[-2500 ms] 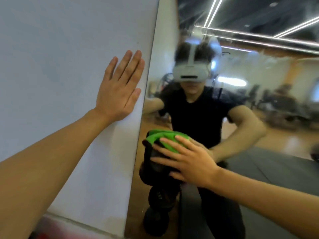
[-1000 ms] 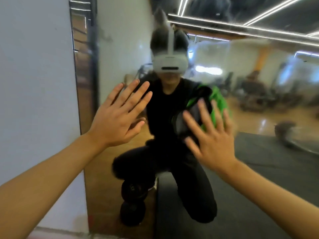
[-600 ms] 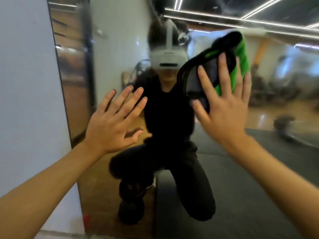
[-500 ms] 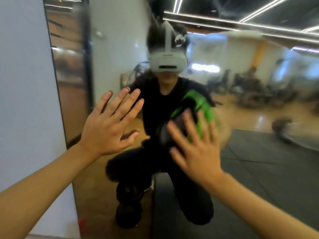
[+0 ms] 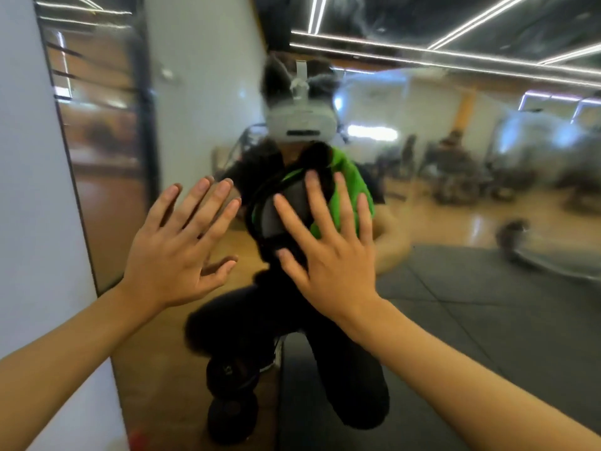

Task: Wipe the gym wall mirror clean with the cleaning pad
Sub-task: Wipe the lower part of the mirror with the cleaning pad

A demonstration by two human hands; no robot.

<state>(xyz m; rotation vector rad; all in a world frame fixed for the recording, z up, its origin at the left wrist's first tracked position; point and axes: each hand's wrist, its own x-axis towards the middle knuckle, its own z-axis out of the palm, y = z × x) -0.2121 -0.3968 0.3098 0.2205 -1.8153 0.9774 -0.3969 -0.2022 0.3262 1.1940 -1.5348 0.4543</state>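
Observation:
The wall mirror (image 5: 455,288) fills most of the head view and reflects a crouching person in black. My right hand (image 5: 328,252) lies flat with spread fingers on the cleaning pad (image 5: 349,187), a green and dark grey pad pressed against the glass at centre. My left hand (image 5: 177,245) is flat on the mirror just left of the pad, fingers apart, holding nothing. The lower part of the pad is hidden under my right palm.
A white wall (image 5: 29,206) borders the mirror's left edge. The reflection shows a wooden gym floor, dark floor mats, blurred exercise machines at the right and black dumbbells (image 5: 231,395) near the floor below my hands.
My right hand swept the pad up high, then down left, and is now at mid height. My left hand moved from the white wall onto the glass and has stayed there.

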